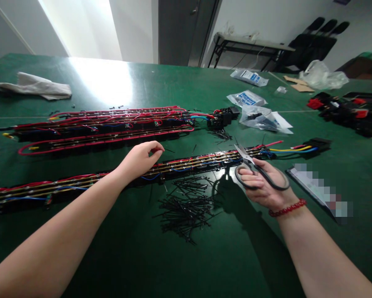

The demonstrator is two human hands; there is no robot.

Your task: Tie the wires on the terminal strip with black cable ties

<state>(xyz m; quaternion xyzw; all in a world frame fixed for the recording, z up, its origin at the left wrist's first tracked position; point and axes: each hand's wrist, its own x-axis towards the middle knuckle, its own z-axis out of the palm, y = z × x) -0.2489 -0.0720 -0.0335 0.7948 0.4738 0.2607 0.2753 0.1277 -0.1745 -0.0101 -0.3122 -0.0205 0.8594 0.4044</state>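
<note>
Scissors (257, 167) gripped in right hand (263, 186), blades at wired strip (186, 164); left hand (140, 159) pinched on strip. Cut ties (186, 207) piled on surface (136, 248).

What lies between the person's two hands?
Head view: a wired strip spans the left hand to the right hand holding scissors; black cable ties lie heaped beside it.

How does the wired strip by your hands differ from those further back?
The near strip lies alone, left hand and scissors at it; the far strips lie bunched, untouched. The near strip's end has yellow and blue wires; the far strips show mostly red. Both are black.
</note>
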